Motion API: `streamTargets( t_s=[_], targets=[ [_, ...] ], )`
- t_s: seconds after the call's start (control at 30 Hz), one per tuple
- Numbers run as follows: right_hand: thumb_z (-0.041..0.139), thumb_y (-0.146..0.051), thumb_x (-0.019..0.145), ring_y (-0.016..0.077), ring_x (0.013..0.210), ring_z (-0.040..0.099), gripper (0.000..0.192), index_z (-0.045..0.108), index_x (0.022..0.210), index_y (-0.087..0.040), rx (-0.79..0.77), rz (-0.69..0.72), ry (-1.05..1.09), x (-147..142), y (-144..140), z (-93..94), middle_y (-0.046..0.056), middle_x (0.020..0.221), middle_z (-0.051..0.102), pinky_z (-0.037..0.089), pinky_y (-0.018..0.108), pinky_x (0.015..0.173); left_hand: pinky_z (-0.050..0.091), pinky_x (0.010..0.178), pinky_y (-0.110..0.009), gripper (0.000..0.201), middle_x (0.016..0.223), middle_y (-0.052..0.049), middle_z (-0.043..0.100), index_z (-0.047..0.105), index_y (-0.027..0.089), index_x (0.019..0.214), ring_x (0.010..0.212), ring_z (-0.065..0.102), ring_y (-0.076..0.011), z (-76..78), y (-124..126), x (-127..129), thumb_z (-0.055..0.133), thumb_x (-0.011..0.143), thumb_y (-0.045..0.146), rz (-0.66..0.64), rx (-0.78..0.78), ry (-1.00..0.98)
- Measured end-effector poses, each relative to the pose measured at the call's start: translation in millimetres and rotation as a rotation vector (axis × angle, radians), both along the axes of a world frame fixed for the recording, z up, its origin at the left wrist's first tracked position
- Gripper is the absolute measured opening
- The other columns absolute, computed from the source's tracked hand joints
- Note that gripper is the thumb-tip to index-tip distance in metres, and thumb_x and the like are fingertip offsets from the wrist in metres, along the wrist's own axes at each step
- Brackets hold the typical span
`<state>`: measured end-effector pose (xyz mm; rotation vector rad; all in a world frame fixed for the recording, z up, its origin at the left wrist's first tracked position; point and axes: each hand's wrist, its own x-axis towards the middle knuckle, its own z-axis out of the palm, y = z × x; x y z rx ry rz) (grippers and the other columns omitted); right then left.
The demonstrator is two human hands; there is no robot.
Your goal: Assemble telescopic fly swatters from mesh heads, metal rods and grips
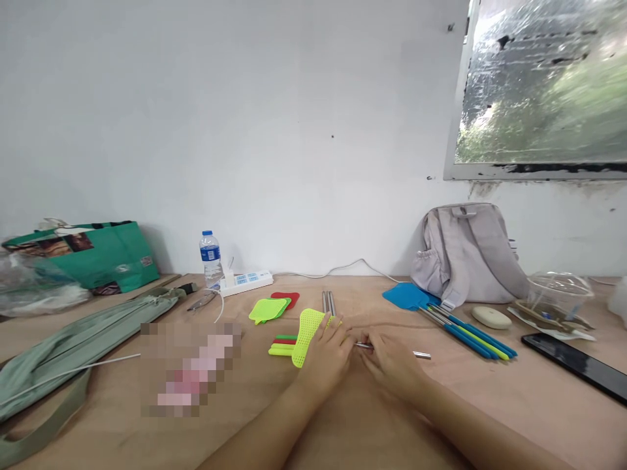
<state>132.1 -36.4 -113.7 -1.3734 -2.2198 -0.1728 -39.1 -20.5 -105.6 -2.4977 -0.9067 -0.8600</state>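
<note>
Far left on the tabletop (490,418): a clear plastic bag (29,284), a green carrier bag (102,258) against the wall, and a long grey-green fabric case (73,346) lying diagonally with a thin white rod (73,372) across it. A blurred patch sits just right of the case; its content cannot be told.

Behind: a water bottle (210,256) standing upright, a white power strip (246,282) just beside it, its cable running along the wall.

Centre-left: flat lime swatter heads (268,309) stacked, a red one (289,298) behind them, and short coloured handle pieces (283,346) in lime, red and green lying together.

Centre: left hand (327,356), grip closed on a lime mesh swatter head (307,334), which is tilted up off the tabletop. Two metal rods (328,303) lie just beyond the knuckles. Right hand (392,362), grip narrow around a thin metal rod (421,355); the rod's free end projects to the right, resting low over the tabletop. The two hands are nearly touching; where rod meets head is hidden by the fingers.

Right: a blue swatter head (406,295) with a bundle of blue and lime handles (473,333), a grey backpack (465,254) against the wall, a pale oval object (491,317), a clear plastic container (558,294), and a dark phone (578,365) lying flat.
</note>
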Motion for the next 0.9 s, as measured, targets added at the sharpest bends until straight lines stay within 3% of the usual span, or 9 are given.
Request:
streamTargets(
  t_s=[0.33, 0.53, 0.77, 0.9],
  targets=[
    [0.037, -0.024, 0.081, 0.0196, 0.075, 0.058, 0.019, 0.046, 0.097, -0.017, -0.078, -0.03, -0.063, 6, 10, 6.6, 0.007, 0.084, 0.064, 0.036, 0.027, 0.062, 0.017, 0.104, -0.041, 0.018, 0.1, 0.001, 0.059, 0.056, 0.024, 0.093, 0.112, 0.042, -0.021, 10.4, 16, -15, 0.047, 0.08, 0.017, 0.131, 0.194, 0.125],
    [0.034, -0.021, 0.083, 0.0189, 0.081, 0.058, 0.025, 0.048, 0.103, -0.018, -0.111, 0.055, -0.008, 5, 9, 6.5, 0.007, 0.093, 0.063, 0.039, 0.027, 0.067, 0.02, 0.103, -0.041, 0.015, 0.102, 0.002, 0.06, 0.057, 0.024, 0.09, 0.111, 0.044, -0.0197, 11.8, 32, -38, 0.045, 0.082, 0.019, 0.107, 0.297, 0.149],
    [0.028, -0.029, 0.088, 0.0193, 0.086, 0.058, 0.032, 0.054, 0.107, -0.022, 0.014, 0.024, 0.01, 8, 10, 2.7, 0.007, 0.094, 0.064, 0.042, 0.03, 0.072, 0.023, 0.103, -0.04, 0.017, 0.103, 0.002, 0.059, 0.056, 0.022, 0.089, 0.113, 0.041, -0.0198, 20.5, 39, -60, 0.04, 0.086, 0.021, 0.133, 0.301, 0.144],
    [0.028, -0.031, 0.089, 0.0181, 0.083, 0.06, 0.033, 0.056, 0.106, -0.023, 0.116, 0.033, 0.006, 6, 7, -1.4, 0.006, 0.09, 0.066, 0.044, 0.028, 0.07, 0.028, 0.1, -0.039, 0.023, 0.094, -0.006, 0.058, 0.055, 0.015, 0.088, 0.11, 0.043, -0.0233, 20.3, 34, -58, 0.036, 0.086, 0.028, 0.125, 0.28, 0.22]
  ],
)
